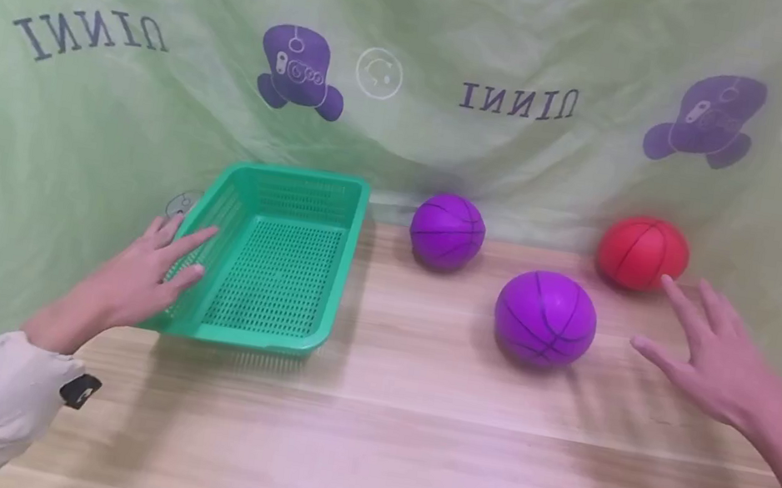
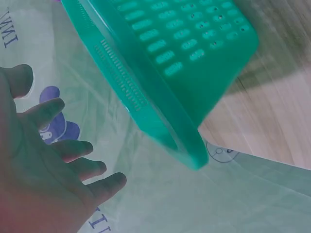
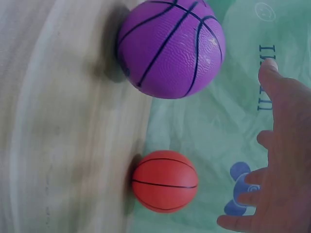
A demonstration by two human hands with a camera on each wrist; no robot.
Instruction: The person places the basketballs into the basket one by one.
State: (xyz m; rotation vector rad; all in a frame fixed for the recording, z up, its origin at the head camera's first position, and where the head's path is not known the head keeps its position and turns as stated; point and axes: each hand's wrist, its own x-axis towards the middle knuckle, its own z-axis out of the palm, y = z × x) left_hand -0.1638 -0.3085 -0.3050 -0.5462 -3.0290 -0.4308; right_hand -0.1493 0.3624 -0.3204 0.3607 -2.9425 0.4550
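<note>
Green cloth backs the bench; only the head view shows the far purple ball. Left hand, fingers straight, touches the basket rim at centre left. Right hand hovers spread, holding nothing, between the near purple ball and red ball.

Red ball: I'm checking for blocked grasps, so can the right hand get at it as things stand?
Probably yes. The right hand is open, fingers spread, with a fingertip close to the red ball. Nothing lies between them; the nearer purple ball sits off to the side, toward the table's middle.

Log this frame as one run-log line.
left hand: open, at green basket | right hand: open, near red ball | nothing held
</note>
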